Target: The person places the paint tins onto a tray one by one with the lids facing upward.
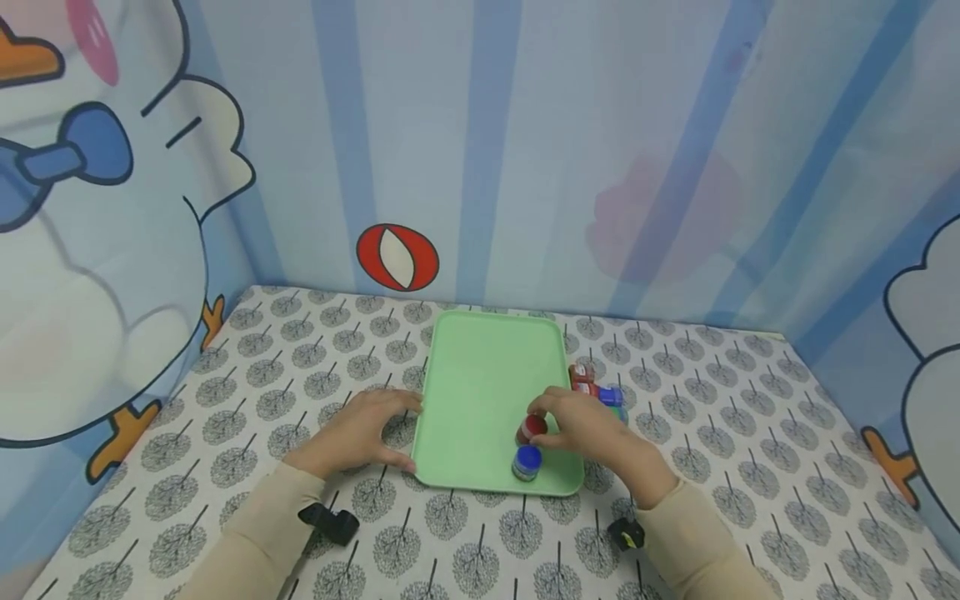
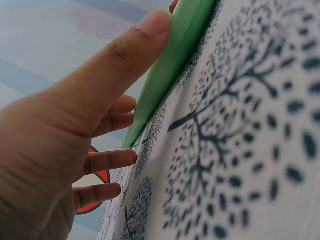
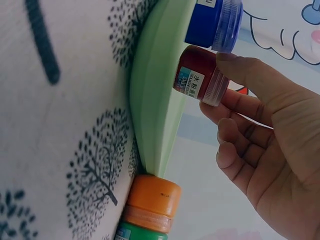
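My right hand point(image 1: 588, 425) pinches a dark red paint jar point(image 1: 532, 429) by its lid, thumb on one side and fingers on the other. In the right wrist view this red jar point(image 3: 192, 75) shows a white printed label. Close beside it stands a blue paint jar point(image 1: 527, 464), in the near right part of the light green tray point(image 1: 480, 358). Whether the red jar's base touches the tray cannot be told. My left hand point(image 1: 367, 429) is at the tray's left edge, its thumb against the rim point(image 2: 172, 60) and its fingers loosely extended.
Right of the tray lie more paint jars, among them a red one point(image 1: 582, 373) and a blue one point(image 1: 611, 396). The right wrist view shows an orange jar point(image 3: 155, 197) and a green one point(image 3: 140, 232). A tree-patterned cloth point(image 1: 690, 500) covers the table; a printed curtain point(image 1: 555, 150) hangs behind.
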Demonstrator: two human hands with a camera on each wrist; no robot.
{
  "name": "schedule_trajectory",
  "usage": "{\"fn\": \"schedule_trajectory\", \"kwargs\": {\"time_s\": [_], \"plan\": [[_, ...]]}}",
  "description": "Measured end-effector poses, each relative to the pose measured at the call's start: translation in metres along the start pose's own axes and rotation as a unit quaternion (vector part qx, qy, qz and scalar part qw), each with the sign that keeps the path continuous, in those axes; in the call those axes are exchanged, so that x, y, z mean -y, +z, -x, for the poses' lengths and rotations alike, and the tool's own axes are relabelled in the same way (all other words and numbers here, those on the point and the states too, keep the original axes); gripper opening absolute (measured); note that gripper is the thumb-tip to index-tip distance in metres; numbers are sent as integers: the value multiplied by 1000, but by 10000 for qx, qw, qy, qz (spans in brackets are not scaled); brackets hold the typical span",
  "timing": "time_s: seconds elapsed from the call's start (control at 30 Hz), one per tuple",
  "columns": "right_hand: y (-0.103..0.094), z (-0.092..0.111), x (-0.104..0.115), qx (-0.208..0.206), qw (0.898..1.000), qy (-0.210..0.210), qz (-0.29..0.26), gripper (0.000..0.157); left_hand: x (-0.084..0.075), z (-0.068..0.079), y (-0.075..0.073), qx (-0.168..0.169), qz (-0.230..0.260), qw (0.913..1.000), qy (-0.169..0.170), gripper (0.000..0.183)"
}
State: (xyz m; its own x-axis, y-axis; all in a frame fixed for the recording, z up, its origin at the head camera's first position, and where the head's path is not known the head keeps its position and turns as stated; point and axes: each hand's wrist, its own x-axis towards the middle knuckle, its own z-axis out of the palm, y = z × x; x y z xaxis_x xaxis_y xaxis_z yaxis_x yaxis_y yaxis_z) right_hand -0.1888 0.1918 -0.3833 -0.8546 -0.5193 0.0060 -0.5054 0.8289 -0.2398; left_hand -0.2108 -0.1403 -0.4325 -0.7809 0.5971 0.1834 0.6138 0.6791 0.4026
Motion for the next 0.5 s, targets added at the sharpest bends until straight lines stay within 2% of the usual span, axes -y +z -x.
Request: {"fn": "schedule_trajectory", "kwargs": {"time_s": [0.5], "plan": [[4,-6,4,6,9999,-99,19,35,3,1,2,23,-42,10000,-56,81]]}}
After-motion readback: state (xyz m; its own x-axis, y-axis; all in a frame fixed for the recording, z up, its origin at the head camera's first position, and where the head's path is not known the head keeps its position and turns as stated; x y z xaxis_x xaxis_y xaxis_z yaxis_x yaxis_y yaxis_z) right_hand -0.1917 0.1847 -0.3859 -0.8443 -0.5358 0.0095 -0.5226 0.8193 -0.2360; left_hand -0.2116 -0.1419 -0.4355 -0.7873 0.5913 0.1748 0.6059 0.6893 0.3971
